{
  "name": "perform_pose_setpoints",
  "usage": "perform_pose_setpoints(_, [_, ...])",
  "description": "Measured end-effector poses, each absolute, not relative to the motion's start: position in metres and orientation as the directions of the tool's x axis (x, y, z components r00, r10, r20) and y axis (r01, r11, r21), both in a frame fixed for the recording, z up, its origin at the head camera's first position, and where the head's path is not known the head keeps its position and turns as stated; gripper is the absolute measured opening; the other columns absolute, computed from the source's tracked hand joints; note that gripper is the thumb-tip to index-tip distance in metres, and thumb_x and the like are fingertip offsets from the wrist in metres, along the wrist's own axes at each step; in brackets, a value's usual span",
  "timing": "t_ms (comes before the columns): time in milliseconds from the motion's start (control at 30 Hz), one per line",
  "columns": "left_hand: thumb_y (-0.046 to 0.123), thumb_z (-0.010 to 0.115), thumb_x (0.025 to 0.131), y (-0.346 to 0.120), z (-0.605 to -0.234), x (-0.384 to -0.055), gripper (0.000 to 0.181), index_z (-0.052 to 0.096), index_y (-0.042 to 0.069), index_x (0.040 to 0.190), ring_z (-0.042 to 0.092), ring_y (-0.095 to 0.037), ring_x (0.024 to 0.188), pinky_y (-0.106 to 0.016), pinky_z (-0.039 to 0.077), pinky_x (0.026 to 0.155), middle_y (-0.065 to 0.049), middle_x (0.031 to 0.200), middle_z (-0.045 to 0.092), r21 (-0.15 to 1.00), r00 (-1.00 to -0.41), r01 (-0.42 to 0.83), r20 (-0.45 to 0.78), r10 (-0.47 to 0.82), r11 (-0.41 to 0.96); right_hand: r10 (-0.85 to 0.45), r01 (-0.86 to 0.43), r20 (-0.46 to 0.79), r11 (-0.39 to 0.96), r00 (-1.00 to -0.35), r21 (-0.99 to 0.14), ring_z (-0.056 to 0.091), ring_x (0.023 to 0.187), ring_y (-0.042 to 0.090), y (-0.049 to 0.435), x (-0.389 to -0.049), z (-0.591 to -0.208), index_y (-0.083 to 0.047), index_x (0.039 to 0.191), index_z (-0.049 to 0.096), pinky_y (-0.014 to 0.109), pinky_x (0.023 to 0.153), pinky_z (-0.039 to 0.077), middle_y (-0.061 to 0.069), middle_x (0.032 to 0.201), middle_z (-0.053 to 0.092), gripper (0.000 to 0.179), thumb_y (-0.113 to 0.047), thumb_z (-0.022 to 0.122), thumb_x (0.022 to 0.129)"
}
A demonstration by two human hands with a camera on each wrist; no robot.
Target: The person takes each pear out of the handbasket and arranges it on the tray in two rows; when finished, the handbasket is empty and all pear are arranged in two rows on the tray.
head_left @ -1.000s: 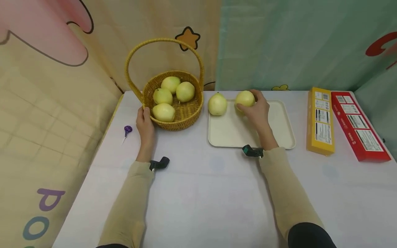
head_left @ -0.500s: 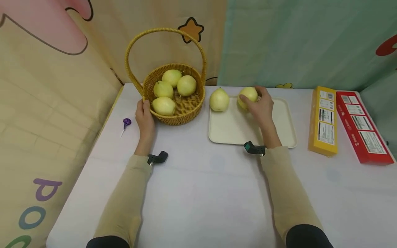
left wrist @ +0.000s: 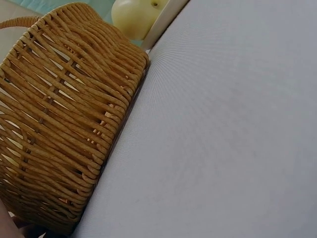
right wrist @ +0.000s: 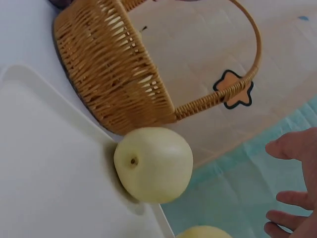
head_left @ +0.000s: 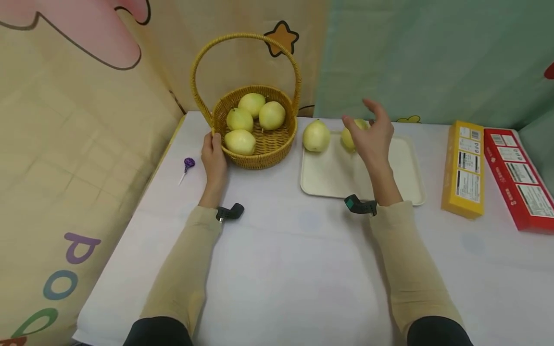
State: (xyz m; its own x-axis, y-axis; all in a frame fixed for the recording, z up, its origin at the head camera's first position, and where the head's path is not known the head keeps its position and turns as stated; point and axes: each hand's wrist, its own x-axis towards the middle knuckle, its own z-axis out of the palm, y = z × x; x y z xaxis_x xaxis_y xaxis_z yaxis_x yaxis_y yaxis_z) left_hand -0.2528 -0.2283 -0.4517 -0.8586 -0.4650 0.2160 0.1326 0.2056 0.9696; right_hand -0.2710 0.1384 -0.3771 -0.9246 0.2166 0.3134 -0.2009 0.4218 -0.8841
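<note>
My left hand (head_left: 215, 161) holds the left side of a woven basket (head_left: 259, 161), thumb at the rim near the handle's base. Inside the basket lie several pale yellow-green pears (head_left: 271, 116). In the left wrist view the basket wall (left wrist: 64, 109) fills the left, with only a sliver of the hand showing. Above a cream tray (head_left: 324, 185), my right hand (head_left: 376, 139) is raised with spread fingers and holds nothing. A pear (head_left: 347, 139) rests at the tray's back, partly hidden by that hand. Another pear (right wrist: 153, 164) sits at the tray's back left corner.
A purple-wrapped lollipop (head_left: 188, 165) lies left of the left hand. Right of the tray, a yellow box (head_left: 463, 168) and a red box (head_left: 521, 180) lie side by side. Printed curtains (head_left: 424, 57) hang behind the white-covered table (head_left: 303, 278).
My right hand has let go of the pear on the tray and lifted off it, fingers spreading. The left hand stays on the basket. The head view has shifted slightly.
</note>
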Motion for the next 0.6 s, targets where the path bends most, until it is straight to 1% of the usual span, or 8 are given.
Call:
perform_pose_setpoints(100, [0.038, 0.041, 0.113, -0.231, -0.452, -0.250, 0.049, 0.058, 0.002, 0.142, 0.056, -0.015, 0.119, -0.031, 0.043, 0.107, -0.016, 0.139, 0.063, 0.965, -0.857, 0.128, 0.224, -0.464, 0.229, 0.174, -0.238, 0.337, 0.426, -0.925, -0.873, 0.047, 0.145, 0.020, 0.122, -0.267, -0.375, -0.010, 0.147, 0.059, 0.043, 0.120, 0.039, 0.006, 0.153, 0.058, 0.060, -0.029, 0.077, 0.094])
perform_pose_setpoints(200, [0.039, 0.042, 0.112, -0.230, -0.450, -0.253, 0.050, 0.059, 0.002, 0.141, 0.056, -0.016, 0.120, -0.033, 0.044, 0.108, -0.016, 0.139, 0.064, 0.962, -0.859, 0.118, 0.222, -0.460, 0.245, 0.125, -0.258, 0.343, 0.437, -0.931, -0.861, 0.047, 0.144, 0.020, 0.108, -0.262, -0.374, -0.009, 0.146, 0.059, 0.044, 0.119, 0.040, 0.007, 0.152, 0.058, 0.058, -0.027, 0.077, 0.093])
perform_pose_setpoints(367, [0.036, 0.042, 0.112, -0.232, -0.451, -0.253, 0.048, 0.059, 0.001, 0.141, 0.056, -0.017, 0.120, -0.035, 0.044, 0.109, -0.016, 0.139, 0.064, 0.966, -0.852, 0.114, 0.215, -0.478, 0.232, -0.002, -0.341, 0.380, 0.445, -0.925, -0.828, 0.047, 0.146, 0.021, 0.078, -0.253, -0.375, -0.007, 0.147, 0.058, 0.045, 0.120, 0.040, 0.009, 0.152, 0.058, 0.061, -0.026, 0.078, 0.092])
perform_pose_setpoints(433, [0.036, 0.042, 0.112, -0.232, -0.452, -0.253, 0.048, 0.058, 0.001, 0.142, 0.056, -0.018, 0.123, -0.034, 0.044, 0.111, -0.016, 0.141, 0.063, 0.969, -0.854, 0.114, 0.207, -0.478, 0.218, -0.047, -0.374, 0.394, 0.435, -0.918, -0.819, 0.047, 0.147, 0.024, 0.067, -0.249, -0.375, -0.006, 0.148, 0.057, 0.047, 0.120, 0.040, 0.011, 0.152, 0.058, 0.063, -0.024, 0.079, 0.092])
perform_pose_setpoints(600, [0.035, 0.043, 0.113, -0.230, -0.451, -0.252, 0.048, 0.058, 0.001, 0.143, 0.057, -0.020, 0.127, -0.035, 0.043, 0.113, -0.016, 0.142, 0.062, 0.971, -0.857, 0.122, 0.209, -0.471, 0.208, -0.163, -0.418, 0.386, 0.415, -0.908, -0.808, 0.048, 0.146, 0.027, 0.040, -0.246, -0.371, -0.006, 0.151, 0.054, 0.047, 0.121, 0.040, 0.013, 0.154, 0.056, 0.067, -0.025, 0.080, 0.093])
